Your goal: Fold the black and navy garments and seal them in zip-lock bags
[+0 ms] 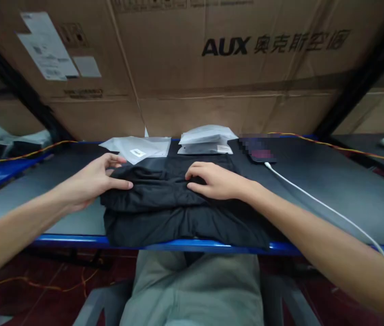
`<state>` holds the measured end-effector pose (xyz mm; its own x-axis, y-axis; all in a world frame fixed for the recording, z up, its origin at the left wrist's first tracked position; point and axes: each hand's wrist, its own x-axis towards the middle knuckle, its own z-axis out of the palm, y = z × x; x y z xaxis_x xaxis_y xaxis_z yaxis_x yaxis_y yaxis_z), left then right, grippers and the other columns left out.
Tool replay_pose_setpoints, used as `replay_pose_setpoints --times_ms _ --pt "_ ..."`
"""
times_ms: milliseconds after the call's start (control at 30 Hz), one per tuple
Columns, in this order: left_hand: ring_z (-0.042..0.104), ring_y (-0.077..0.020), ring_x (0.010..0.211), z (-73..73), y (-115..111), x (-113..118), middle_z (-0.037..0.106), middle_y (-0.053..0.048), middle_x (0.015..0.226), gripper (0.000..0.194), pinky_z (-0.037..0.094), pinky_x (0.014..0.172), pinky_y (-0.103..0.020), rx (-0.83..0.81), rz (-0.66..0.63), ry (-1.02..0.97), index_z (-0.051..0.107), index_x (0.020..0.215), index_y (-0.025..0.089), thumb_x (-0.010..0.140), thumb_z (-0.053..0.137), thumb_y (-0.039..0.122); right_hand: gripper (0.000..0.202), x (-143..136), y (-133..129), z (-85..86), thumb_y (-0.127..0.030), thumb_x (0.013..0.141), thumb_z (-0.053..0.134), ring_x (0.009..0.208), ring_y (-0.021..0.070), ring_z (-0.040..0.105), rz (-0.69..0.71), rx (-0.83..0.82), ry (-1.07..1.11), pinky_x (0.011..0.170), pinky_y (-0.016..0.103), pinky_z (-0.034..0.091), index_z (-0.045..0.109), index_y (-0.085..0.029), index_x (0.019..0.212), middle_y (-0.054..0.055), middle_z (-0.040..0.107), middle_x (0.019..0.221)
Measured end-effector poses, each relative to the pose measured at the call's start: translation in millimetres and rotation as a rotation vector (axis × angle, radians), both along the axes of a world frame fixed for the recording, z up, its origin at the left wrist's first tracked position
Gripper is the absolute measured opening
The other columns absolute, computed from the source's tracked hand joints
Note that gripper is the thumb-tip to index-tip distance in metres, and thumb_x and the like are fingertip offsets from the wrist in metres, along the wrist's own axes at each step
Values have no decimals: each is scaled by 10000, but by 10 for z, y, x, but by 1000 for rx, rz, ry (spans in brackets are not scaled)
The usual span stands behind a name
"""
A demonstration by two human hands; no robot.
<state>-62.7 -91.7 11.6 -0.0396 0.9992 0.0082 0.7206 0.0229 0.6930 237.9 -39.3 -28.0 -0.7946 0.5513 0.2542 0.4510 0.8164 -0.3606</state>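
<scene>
A black garment (164, 194) lies folded and creased on the dark tabletop, its lower layer hanging slightly over the front edge; which kind of garment it is I cannot tell. At its upper left edge, my left hand (93, 181) grips the fabric, with the thumb on top and the fingers behind. My right hand (215, 181) rests on the garment's right part, fingers and thumb curled into the cloth. Just beyond the fabric lie a flat translucent plastic bag (157, 147) with a small label and a stack of similar packets (205, 138).
A phone (261, 154) with a white charging cable (321, 199) lies at the back right. A large cardboard box (192, 81) stands behind the table. The table has a blue front edge (72, 240). A red-and-yellow wire (42, 147) runs along the back left.
</scene>
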Motion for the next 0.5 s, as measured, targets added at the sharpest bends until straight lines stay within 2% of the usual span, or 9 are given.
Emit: replay_pose_setpoints --times_ms 67,133,200,267,300,367,500 --pt "649 -202 1080 78 2 23 598 -104 1320 723 566 888 -326 -111 121 -184 531 1242 186 612 867 298 180 12 11 0 -219 924 581 961 227 619 7 -11 14 878 347 464 677 -111 1031 126 660 1052" --pt "675 -224 1047 162 9 26 677 -100 1226 810 552 933 -350 -243 168 -322 585 1236 156 507 923 251 163 22 24 -2 -210 917 592 941 216 621 17 -11 25 865 334 465 683 -117 1014 116 665 1027" --pt "691 -248 1014 227 15 9 746 -83 1055 666 525 977 -374 -347 90 -321 675 1120 127 515 916 262 152 29 36 -5 -204 910 601 925 207 621 25 -2 36 852 321 465 687 -123 1005 106 668 1010" --pt "691 -268 1003 261 16 -10 765 -72 951 427 501 1004 -384 -406 -19 -207 743 923 139 553 884 300 152 34 49 -8 -200 906 604 918 207 619 37 8 36 844 320 464 692 -119 1000 108 670 1002" --pt "687 -274 1006 269 14 -14 767 -66 937 345 498 1004 -381 -406 -49 -146 750 848 159 565 869 318 159 37 56 -10 -200 904 607 919 211 618 43 12 34 845 324 463 693 -112 1003 114 673 1005" --pt "677 -275 1042 272 4 0 766 -45 979 300 507 991 -360 -349 -56 -91 745 826 207 580 845 345 169 41 69 -14 -198 902 606 919 217 615 54 16 32 843 333 463 697 -102 1008 124 680 1011" --pt "663 -267 1096 283 -10 86 739 -12 1074 428 545 922 -328 -205 -33 -84 676 993 252 608 793 398 177 49 89 -16 -198 896 612 933 226 619 65 23 37 848 340 467 703 -101 1014 132 693 1029"
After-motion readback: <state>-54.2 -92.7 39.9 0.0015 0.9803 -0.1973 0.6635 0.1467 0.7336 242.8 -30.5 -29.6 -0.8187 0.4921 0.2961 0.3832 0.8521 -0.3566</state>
